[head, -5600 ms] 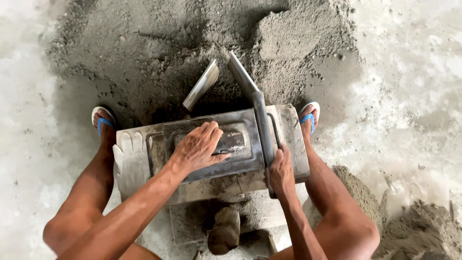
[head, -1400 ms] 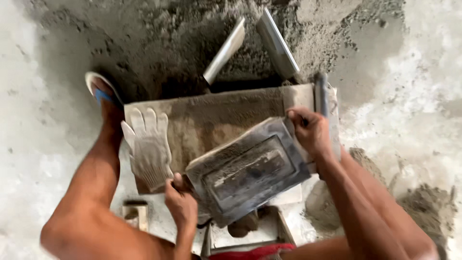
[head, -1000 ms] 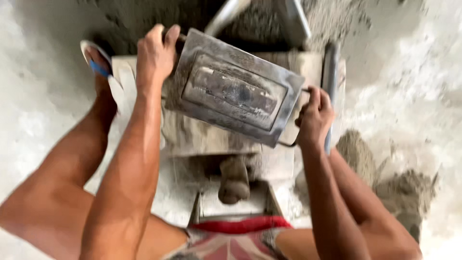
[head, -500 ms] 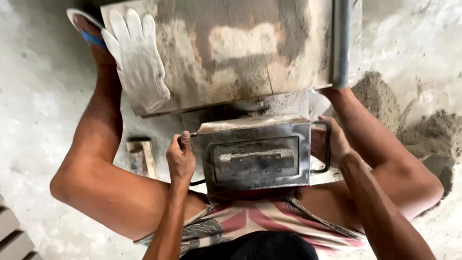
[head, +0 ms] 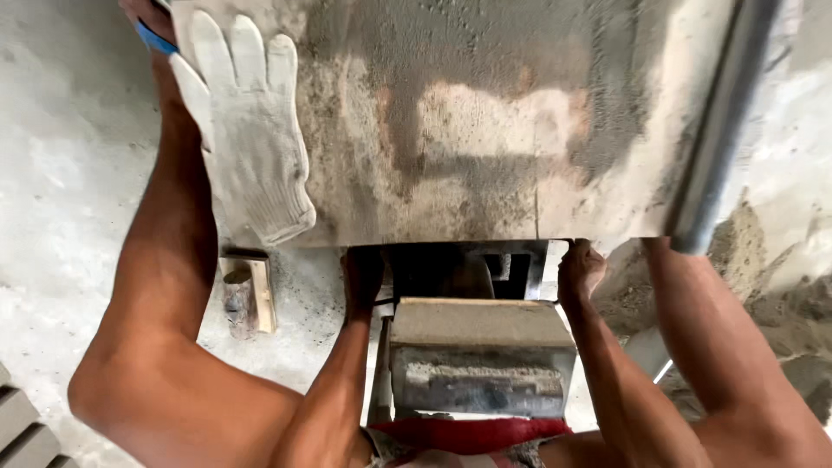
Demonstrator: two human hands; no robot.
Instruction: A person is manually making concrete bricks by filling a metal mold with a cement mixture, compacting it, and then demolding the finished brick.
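A grey metal block mould (head: 481, 355) sits low between my knees, just below the front edge of the sandy work table (head: 485, 130). My left hand (head: 362, 277) grips the mould's far left side, in shadow under the table edge. My right hand (head: 581, 269) grips its far right side. The mould's top face is flat and tan, and its near face is caked with cement. What lies under the table edge behind the mould is dark.
A white knit glove (head: 251, 147) lies on the table's left part. A grey metal pipe (head: 719, 130) runs along its right side. A small wooden block (head: 247, 295) lies on the floor at left, with grey blocks (head: 22, 429) at bottom left and sand heaps (head: 780, 295) at right.
Both hands lifted the mould off the table, swung it toward my body and lowered it below the table's front edge. The view has tilted down and closer.
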